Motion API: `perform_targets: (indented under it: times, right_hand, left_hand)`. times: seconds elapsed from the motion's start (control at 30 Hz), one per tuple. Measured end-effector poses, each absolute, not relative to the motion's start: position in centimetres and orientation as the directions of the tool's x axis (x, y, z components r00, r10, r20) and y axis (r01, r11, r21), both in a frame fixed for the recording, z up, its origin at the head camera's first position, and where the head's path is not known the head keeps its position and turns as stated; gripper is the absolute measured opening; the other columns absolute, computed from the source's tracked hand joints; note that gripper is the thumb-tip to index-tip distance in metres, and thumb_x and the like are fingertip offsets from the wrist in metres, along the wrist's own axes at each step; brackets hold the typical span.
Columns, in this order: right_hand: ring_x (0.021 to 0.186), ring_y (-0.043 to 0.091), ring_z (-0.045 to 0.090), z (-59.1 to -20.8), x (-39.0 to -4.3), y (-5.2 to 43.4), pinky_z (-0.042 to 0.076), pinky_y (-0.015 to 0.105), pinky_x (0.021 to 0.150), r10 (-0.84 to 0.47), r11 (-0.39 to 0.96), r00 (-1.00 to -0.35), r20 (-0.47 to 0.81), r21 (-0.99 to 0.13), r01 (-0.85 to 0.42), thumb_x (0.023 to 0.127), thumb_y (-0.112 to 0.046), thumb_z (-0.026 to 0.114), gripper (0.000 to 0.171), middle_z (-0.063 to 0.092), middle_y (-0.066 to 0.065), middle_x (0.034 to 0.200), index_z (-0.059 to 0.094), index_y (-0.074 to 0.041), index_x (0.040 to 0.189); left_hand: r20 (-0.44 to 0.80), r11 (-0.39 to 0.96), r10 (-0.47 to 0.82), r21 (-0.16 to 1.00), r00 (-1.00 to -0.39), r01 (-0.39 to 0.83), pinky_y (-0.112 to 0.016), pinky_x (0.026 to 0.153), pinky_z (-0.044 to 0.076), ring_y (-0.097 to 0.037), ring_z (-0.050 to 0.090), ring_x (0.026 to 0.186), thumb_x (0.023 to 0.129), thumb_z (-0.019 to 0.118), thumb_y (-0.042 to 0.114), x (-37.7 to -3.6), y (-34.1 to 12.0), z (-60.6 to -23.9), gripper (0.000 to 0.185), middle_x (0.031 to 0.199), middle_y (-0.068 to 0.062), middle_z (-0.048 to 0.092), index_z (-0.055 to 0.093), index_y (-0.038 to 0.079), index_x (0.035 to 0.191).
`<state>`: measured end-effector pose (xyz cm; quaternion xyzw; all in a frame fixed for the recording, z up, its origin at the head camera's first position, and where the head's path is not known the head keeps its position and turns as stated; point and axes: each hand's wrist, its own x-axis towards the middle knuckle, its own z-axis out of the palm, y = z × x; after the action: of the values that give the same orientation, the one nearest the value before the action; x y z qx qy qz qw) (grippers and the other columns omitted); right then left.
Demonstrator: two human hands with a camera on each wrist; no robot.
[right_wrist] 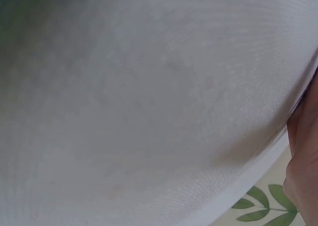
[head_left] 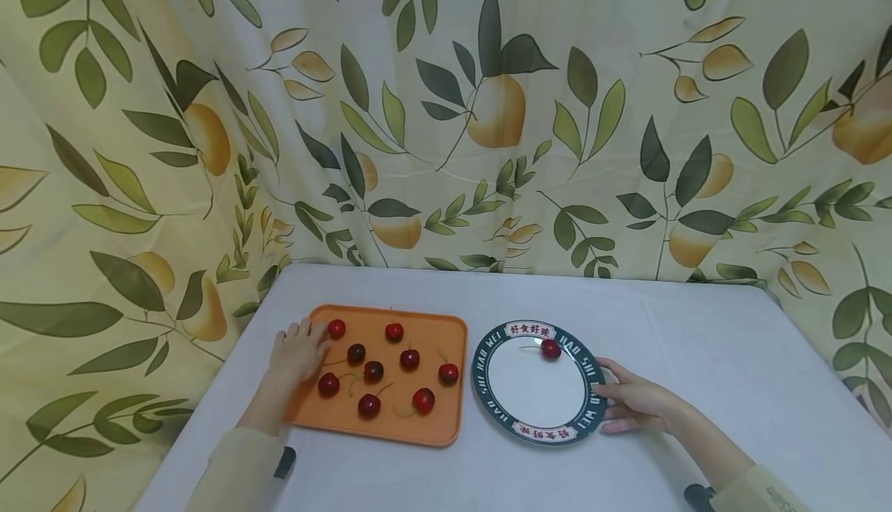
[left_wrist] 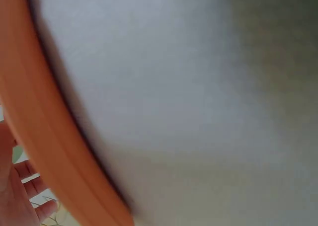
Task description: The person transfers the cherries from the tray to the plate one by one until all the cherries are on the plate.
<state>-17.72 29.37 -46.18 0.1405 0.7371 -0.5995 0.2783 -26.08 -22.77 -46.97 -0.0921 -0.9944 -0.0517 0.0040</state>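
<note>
Hands at the tray and the plate.
From the head view, my left hand [head_left: 298, 351] lies relaxed on the orange tray [head_left: 432, 427] beside a cherry [head_left: 337, 328]; my right hand [head_left: 637, 403] touches the plate [head_left: 533, 388] rim with straight fingers. Left wrist view shows the tray edge; right wrist view, blurred cloth.

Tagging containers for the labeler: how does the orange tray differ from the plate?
The orange tray is rectangular with rounded corners; the plate is round. The tray is plain orange; the plate is white with a dark green lettered rim. The tray holds nine cherries, the plate one cherry. Both lie flat on the white table, each with a hand at its outer edge.
</note>
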Motion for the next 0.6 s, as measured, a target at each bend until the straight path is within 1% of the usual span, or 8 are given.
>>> perform_targets:
  times: [0.13, 0.23, 0.43, 0.6]
  right_hand:
    - [0.073, 0.022, 0.064, -46.28, -17.76, 29.36, 0.054, 0.039, 0.068, -0.124, 0.239, -0.805, -0.580, -0.805, 0.543, 0.094, -0.013, 0.046, 0.067, 0.055, 0.012, 0.090, 0.004, -0.014, 0.146]
    - [0.074, 0.022, 0.064, -46.29, -17.76, 29.34, 0.054, 0.039, 0.068, -0.119, 0.242, -0.805, -0.581, -0.804, 0.544, 0.094, -0.013, 0.046, 0.066, 0.055, 0.012, 0.090, 0.004, -0.014, 0.146]
    - [0.072, 0.022, 0.064, -46.21, -17.78, 29.18, 0.054, 0.039, 0.068, -0.101, 0.244, -0.803, -0.587, -0.797, 0.552, 0.094, -0.012, 0.046, 0.066, 0.055, 0.012, 0.090, 0.005, -0.014, 0.146]
    - [0.072, 0.021, 0.063, -46.15, -17.74, 29.21, 0.054, 0.039, 0.068, -0.101, 0.245, -0.803, -0.588, -0.797, 0.553, 0.094, -0.012, 0.046, 0.065, 0.054, 0.012, 0.089, 0.006, -0.014, 0.145]
  left_hand:
    - [0.034, 0.979, 0.184, 0.084, -0.982, 0.187, -0.054, 0.086, 0.030, -0.040, 0.039, 0.104, 0.095, 0.046, 0.026, -26.11, -22.88, -47.23, 0.033, 0.114, -0.022, 0.042, 0.046, 0.006, 0.122]
    - [0.049, 0.981, 0.183, 0.061, -0.982, 0.185, -0.053, 0.084, 0.031, -0.038, 0.039, 0.100, 0.095, 0.046, 0.023, -26.15, -22.90, -47.30, 0.029, 0.110, -0.020, 0.043, 0.047, 0.007, 0.118]
    - [0.054, 0.982, 0.184, 0.023, -0.981, 0.185, -0.053, 0.084, 0.032, -0.038, 0.040, 0.100, 0.095, 0.045, 0.019, -26.19, -22.84, -47.22, 0.024, 0.110, -0.021, 0.043, 0.048, 0.006, 0.115]
    - [0.057, 0.984, 0.178, 0.024, -0.982, 0.179, -0.055, 0.087, 0.032, -0.038, 0.040, 0.100, 0.096, 0.043, 0.018, -26.26, -22.81, -47.30, 0.021, 0.111, -0.021, 0.043, 0.049, 0.006, 0.112]
